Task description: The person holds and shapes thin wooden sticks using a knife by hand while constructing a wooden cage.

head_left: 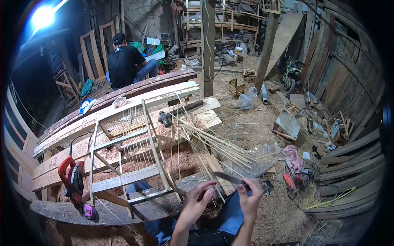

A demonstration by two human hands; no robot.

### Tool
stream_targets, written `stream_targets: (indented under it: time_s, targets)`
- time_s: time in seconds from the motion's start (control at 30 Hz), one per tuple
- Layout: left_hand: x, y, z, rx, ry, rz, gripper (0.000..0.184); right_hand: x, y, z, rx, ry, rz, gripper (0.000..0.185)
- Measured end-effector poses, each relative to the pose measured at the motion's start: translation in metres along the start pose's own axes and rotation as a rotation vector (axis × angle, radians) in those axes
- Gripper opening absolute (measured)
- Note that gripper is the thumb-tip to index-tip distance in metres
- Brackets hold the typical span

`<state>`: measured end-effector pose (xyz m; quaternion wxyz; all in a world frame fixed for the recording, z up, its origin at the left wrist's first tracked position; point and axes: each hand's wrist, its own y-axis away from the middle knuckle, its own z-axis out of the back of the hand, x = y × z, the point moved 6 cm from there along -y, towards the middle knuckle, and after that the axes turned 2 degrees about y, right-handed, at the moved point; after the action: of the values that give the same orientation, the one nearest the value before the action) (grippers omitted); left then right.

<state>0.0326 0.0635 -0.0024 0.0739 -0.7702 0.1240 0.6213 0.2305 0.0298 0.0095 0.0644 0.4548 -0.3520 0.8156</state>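
Observation:
My right hand (249, 199) is closed around the handle of a knife (228, 178), its dark blade pointing left over my lap. Left of it, my left hand (197, 205) has its thumb and fingers drawn together near the blade tip; what sits between them, if anything, is too small to make out. Just beyond both hands, thin bamboo sticks (223, 148) lie loosely bunched across a plank. A wooden frame with thin slats (125, 153) stands on the bench to the left of my hands.
A red power planer (73, 180) and a purple tape measure (89, 211) sit at the bench's left end. A hammer (165, 119) lies on the boards. Another person (125, 65) sits behind the planks. A red power tool (290, 181) rests on the shavings-covered floor at right.

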Motion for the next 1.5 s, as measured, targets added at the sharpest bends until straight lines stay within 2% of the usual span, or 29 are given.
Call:
stream_targets:
  time_s: [0.1, 0.23, 0.27, 0.33, 0.43, 0.53, 0.63, 0.7, 0.77, 0.87, 0.9, 0.97, 1.07, 1.13, 1.17, 1.23, 1.47, 1.5]
  targets:
    - [0.015, 0.003, 0.003, 0.005, -0.012, 0.0, 0.022, 0.022, 0.0, -0.017, 0.102, -0.008, 0.13, 0.036]
    - [0.013, 0.006, 0.005, 0.014, 0.0, 0.061, 0.016, 0.034, 0.002, -0.031, 0.179, -0.036, 0.165, 0.034]
    - [0.008, 0.007, 0.006, 0.011, 0.001, 0.061, 0.016, 0.034, 0.002, -0.033, 0.194, -0.048, 0.172, 0.033]
    - [0.008, 0.009, 0.008, 0.02, 0.055, 0.198, 0.019, 0.035, 0.003, -0.033, 0.208, -0.058, 0.176, 0.033]
    - [0.016, 0.007, 0.01, 0.016, 0.087, 0.154, 0.022, 0.036, 0.002, -0.032, 0.234, -0.038, 0.205, 0.032]
    - [0.012, 0.006, 0.008, 0.024, 0.046, 0.073, 0.028, 0.022, 0.002, -0.031, 0.198, -0.07, 0.19, 0.032]
    - [-0.006, 0.007, 0.006, 0.116, 0.038, 0.078, 0.036, -0.003, 0.001, -0.017, 0.077, -0.048, 0.105, 0.036]
    - [-0.012, 0.009, 0.004, 0.129, 0.063, 0.11, 0.038, -0.022, -0.002, -0.001, -0.013, 0.044, -0.061, 0.044]
    - [-0.012, 0.008, 0.003, 0.143, 0.09, 0.145, 0.04, -0.024, -0.002, 0.003, -0.04, 0.063, -0.028, 0.046]
    - [-0.004, 0.005, -0.002, 0.149, 0.064, 0.175, 0.042, -0.015, 0.001, 0.002, -0.016, -0.114, -0.106, 0.049]
    - [0.002, 0.003, -0.001, 0.122, 0.105, 0.169, 0.043, 0.0, -0.002, 0.0, -0.022, -0.061, 0.051, 0.043]
    - [0.007, 0.002, 0.001, 0.096, 0.14, 0.164, 0.044, 0.015, -0.001, -0.013, 0.145, -0.082, 0.073, 0.04]
    - [0.007, 0.004, -0.001, 0.14, 0.195, 0.186, 0.047, 0.032, 0.001, -0.029, 0.178, -0.095, 0.167, 0.035]
    - [0.003, 0.007, -0.001, 0.099, 0.289, 0.254, 0.032, 0.038, 0.002, -0.033, 0.196, -0.069, 0.209, 0.032]
    - [0.004, 0.007, 0.001, 0.098, 0.288, 0.253, 0.032, 0.037, 0.002, -0.034, 0.196, -0.07, 0.209, 0.032]
    - [0.007, 0.007, 0.002, 0.129, 0.252, 0.242, 0.012, 0.034, 0.0, -0.031, 0.169, -0.097, 0.195, 0.031]
    - [0.013, 0.006, -0.002, 0.162, 0.239, 0.271, 0.016, 0.03, -0.003, -0.019, 0.132, 0.003, 0.249, 0.032]
    - [0.01, 0.005, -0.002, 0.178, 0.266, 0.267, 0.011, 0.028, -0.004, -0.017, 0.1, 0.022, 0.27, 0.033]
